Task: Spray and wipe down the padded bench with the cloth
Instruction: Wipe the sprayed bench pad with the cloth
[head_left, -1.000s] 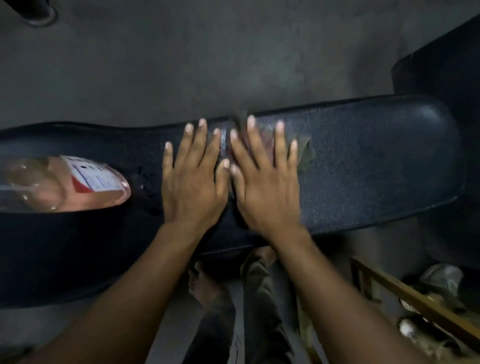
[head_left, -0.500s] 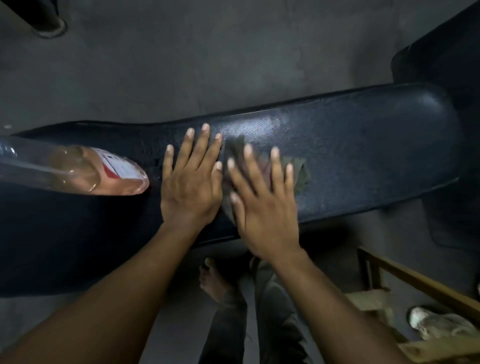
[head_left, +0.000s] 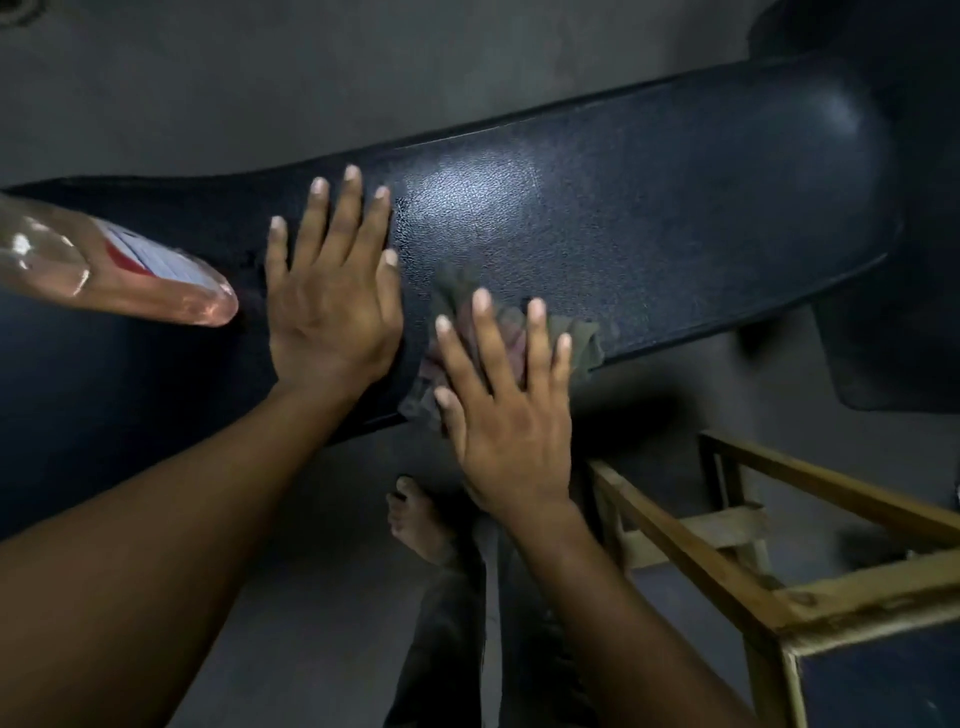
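- Nearest, a wooden frame (head_left: 737, 566) stands beside the person's bare foot (head_left: 415, 525).
- The right hand (head_left: 506, 415) lies flat, fingers spread, pressing the cloth (head_left: 584, 340) on the padded bench's (head_left: 649, 208) near edge.
- The cloth looks thin and limp (likely to bunch), so a flat palm should move it best.
- The left hand (head_left: 332, 301) rests splayed on the vinyl, holding nothing, just beside the right.
- Left of it lies a clear spray bottle (head_left: 130, 270) of pinkish liquid.
- The vinyl looks firm and slick.

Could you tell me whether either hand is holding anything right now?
Nothing is gripped. The right hand presses the dark grey-green cloth flat against the black padded bench; the left hand rests bare.
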